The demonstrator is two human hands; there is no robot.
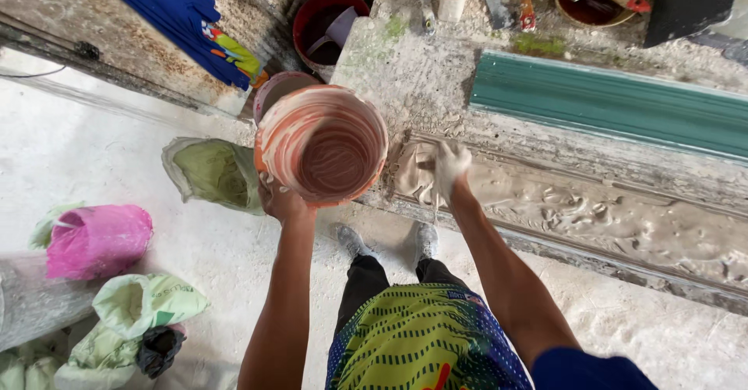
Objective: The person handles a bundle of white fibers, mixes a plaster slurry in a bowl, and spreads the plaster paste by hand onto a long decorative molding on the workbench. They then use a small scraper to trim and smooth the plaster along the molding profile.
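Observation:
My left hand (280,201) grips the rim of an orange bucket (322,144) smeared inside with whitish plaster, holding it up beside the workbench end. My right hand (449,165), coated in wet plaster, presses flat into the grey plaster (592,215) filling a long mould on the bench. The plaster surface shows finger marks along its length.
A green moulding strip (608,105) lies on the bench behind the mould. Trowels, a brush and a red bowl (596,4) sit at the far edge. A dark red bucket (327,20) stands behind. Green sacks (210,173) and a pink bag (97,240) lie on the floor left.

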